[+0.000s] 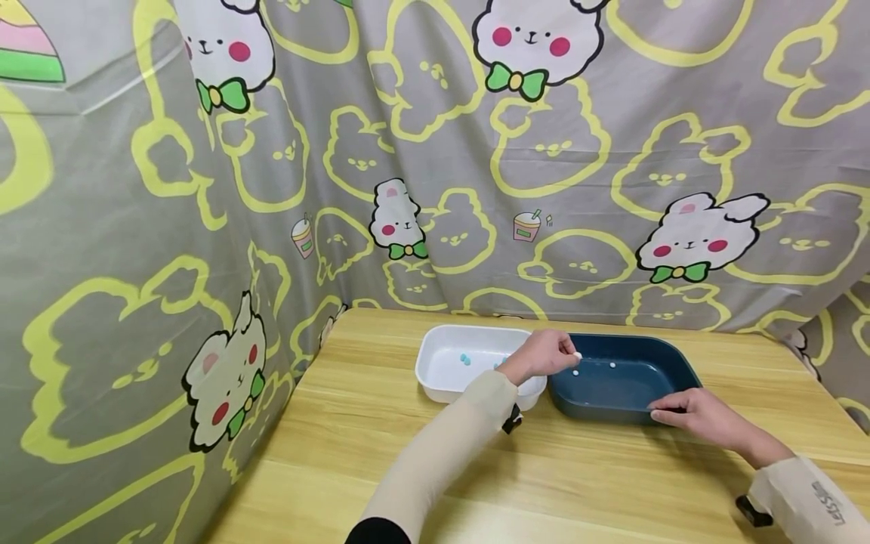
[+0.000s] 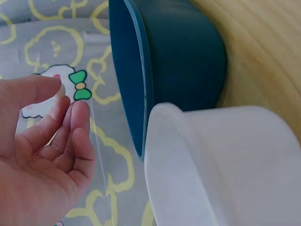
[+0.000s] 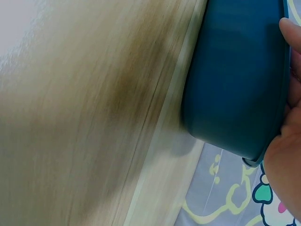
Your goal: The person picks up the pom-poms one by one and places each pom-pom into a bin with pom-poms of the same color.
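Observation:
My left hand (image 1: 549, 353) pinches a small white pellet (image 2: 60, 91) between thumb and forefinger, held over the left end of the dark blue tray (image 1: 612, 391). In the left wrist view the other fingers are loosely curled. Two more white pellets (image 1: 612, 365) lie inside the blue tray. At the tray's front right corner, my right hand (image 1: 714, 417) holds the rim, thumb and fingers on either side of it. The white tray (image 1: 435, 392) stands just left of the blue one, with several light blue pellets (image 1: 465, 359) in it; my left wrist partly covers it.
Both trays stand on a light wood-grain table (image 1: 353, 423). Behind it and along its left side hangs a grey curtain (image 1: 435, 159) with yellow outlines and white cartoon animals. Dark wrist-mounted devices (image 1: 754, 511) sit under the sleeves.

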A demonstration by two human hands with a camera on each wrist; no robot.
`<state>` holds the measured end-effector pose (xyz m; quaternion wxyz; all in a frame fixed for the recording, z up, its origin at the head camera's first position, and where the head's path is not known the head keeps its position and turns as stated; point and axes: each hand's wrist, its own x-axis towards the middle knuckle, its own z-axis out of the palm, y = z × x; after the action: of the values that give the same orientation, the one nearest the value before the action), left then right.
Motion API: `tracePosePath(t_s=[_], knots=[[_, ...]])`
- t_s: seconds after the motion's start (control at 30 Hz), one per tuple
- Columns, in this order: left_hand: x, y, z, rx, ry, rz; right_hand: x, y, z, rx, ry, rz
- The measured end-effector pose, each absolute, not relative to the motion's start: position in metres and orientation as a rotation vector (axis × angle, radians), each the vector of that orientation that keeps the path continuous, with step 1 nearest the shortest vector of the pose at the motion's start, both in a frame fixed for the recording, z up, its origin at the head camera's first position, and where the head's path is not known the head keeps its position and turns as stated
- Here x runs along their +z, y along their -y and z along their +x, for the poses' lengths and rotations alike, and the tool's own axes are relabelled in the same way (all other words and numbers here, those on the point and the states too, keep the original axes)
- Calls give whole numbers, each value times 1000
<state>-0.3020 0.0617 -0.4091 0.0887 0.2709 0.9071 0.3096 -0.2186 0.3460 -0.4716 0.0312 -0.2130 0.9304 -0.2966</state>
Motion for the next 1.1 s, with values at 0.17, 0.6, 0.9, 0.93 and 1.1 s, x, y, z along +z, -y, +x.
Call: tracePosePath(t_s=[0.17,0.6,0.9,0.93,1.1], knots=[[-409,-63,-310,762,-2777,833,-472,-346,-219,-906,-2857,-646],[-418,-69,-322,643,-2798,766,-471,-347,-219,-928,-2834,-637],[-425,-75,-328,686,-2784,716,-472,-346,-219,-919,-2851,-632],[-426,-76,-328,681,-2785,714,-472,-346,-219,-917,-2853,-635],[-430,-81,-332,622,-2803,725,-471,-346,-219,-906,-2861,-652]])
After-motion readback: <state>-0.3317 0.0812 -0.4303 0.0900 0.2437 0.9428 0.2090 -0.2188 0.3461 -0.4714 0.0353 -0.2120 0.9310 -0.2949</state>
